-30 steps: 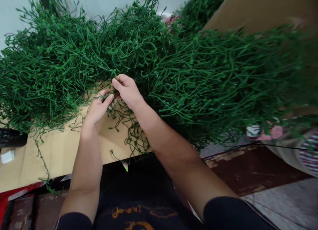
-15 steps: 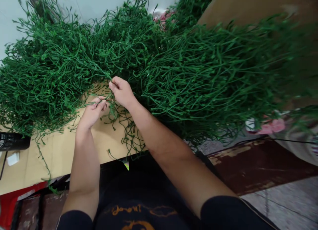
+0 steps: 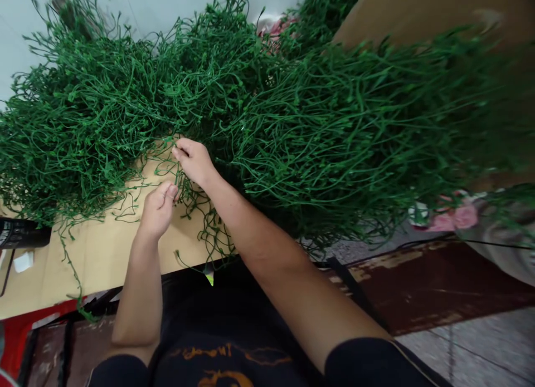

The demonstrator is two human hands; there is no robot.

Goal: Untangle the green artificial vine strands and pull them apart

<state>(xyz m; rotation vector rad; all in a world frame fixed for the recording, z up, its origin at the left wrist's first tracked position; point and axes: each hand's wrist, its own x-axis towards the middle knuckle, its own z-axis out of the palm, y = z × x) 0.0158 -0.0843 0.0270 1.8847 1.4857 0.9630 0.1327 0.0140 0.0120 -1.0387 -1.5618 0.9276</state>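
Thin green stem (image 3: 176, 177) sits left of frame centre, in the gap between the two hands, above the tan desk (image 3: 104, 259). Right hand (image 3: 193, 160): thumb and forefinger pinched on green stem material at the pile's lower edge. Left hand (image 3: 159, 206): just below, fingers curled in, thumb pressed down, apparently gripping the lower part of the same stem; its far end is hidden.

Step in hand, as judged: handling one stem between two pinches, apart from the mass. Next move seems to call for a firm hold at both points and a light pull, since neighbouring stems look prone to snag.

Outward: tangled green pile (image 3: 87, 114) fills upper left; combed-looking green bundle (image 3: 334, 131) spans centre to right. Loose stems (image 3: 215, 231) lie below the right hand, near the desk's front edge. Dark cylindrical object (image 3: 23, 234) at left edge; pink flowers (image 3: 453, 217) at right.
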